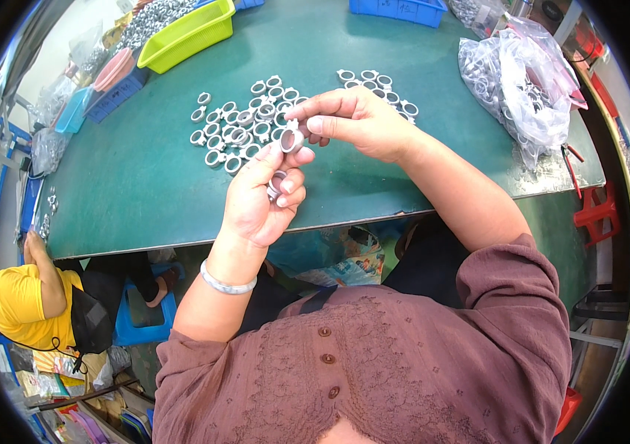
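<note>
Between thumb and fingertips, my left hand (252, 203) grips a grey metal ring clamp (299, 138) with a small lug on its upper side. A second ring (276, 183) sits under the curled fingers of the same hand. At the lug of the first clamp, my right hand (363, 124) has its thumb and index finger close together; whether they pinch a small part is hidden. Beyond my hands lies a loose pile of similar metal rings (237, 137) on the green table. Farther right is a smaller group of rings (384, 80), partly behind my right hand.
The green table (145, 200) carries a lime-green bin (185, 37), a blue bin (398, 10), and clear plastic bags (518, 92) of metal parts at the right. A person in yellow (23, 300) sits at the left. A red stool (597, 214) stands at the right.
</note>
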A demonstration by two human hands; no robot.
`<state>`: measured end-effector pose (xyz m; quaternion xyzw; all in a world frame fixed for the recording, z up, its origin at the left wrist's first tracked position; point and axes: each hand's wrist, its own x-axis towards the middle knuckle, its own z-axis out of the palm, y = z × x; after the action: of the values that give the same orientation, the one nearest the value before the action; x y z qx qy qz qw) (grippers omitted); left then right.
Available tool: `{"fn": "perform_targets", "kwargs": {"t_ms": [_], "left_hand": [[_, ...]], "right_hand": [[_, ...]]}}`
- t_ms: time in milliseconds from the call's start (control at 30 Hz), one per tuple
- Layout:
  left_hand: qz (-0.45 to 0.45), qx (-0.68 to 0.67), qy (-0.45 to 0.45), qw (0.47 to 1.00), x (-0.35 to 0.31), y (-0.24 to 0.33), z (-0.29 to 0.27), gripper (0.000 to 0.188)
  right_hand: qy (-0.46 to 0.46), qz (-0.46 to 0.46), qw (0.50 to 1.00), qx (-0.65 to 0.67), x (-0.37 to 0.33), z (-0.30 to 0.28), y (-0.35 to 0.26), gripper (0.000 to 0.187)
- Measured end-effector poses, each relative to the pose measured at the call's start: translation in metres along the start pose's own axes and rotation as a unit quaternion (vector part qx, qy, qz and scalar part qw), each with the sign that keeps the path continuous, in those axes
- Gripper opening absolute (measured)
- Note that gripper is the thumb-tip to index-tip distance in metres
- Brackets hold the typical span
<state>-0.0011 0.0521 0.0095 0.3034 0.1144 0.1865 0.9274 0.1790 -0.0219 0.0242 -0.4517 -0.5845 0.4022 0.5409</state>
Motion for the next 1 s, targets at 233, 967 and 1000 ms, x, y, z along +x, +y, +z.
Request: {"fn": "perform_targets", "kwargs": {"t_ms": [233,967,1000], "left_hand": [[-0.025,-0.040,0.003,0.999,0.0006,0.0018,-0.0036,0.023],[0.018,0.039,-0.003,0.999,-0.0024,-0.0021,0.0017,0.021],[0.016,0.037,-0.008,0.999,-0.0019,-0.0022,0.0016,0.021]], "right_hand": [[-0.002,-0.003,1.000,0.011,0.0004,0.0002,0.0013,0.026],[0.004,-0.004,1.000,-0.010,-0.0007,0.0005,-0.0034,0.025],[0.005,-0.003,1.000,-0.010,-0.0004,0.0003,-0.0027,0.025]]}}
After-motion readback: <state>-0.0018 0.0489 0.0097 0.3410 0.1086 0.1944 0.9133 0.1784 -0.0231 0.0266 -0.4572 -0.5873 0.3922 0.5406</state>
